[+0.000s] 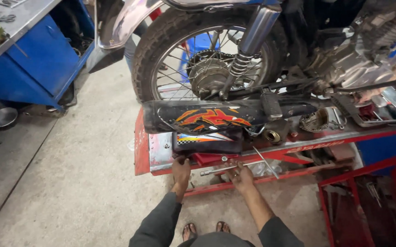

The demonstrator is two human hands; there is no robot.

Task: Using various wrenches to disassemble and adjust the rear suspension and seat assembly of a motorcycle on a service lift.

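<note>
The right hand (242, 176) closes its fingers on a long metal T-handle wrench (234, 167) beneath a red motorcycle lift (298, 145); the left hand (181, 168) presses, fingers spread, against the lift's underside, grasping nothing. Just above, a black side panel (207, 142) carries a chequered, multicoloured sticker. The black exhaust (207, 115) bears orange-red flame graphics. A blue tool cabinet (42, 59) stands at left.

Lighting: even, soft daylight, moderately bright. Glare: pale sheen on the chrome fender (124, 20) and shock absorber (257, 27), well above both hands. Shadows: weak, diffuse, pooled beneath the red lift platform (298, 146). Focus: centre fairly sharp; slight softness and wide-angle stretch toward frame edges and corners.
</note>
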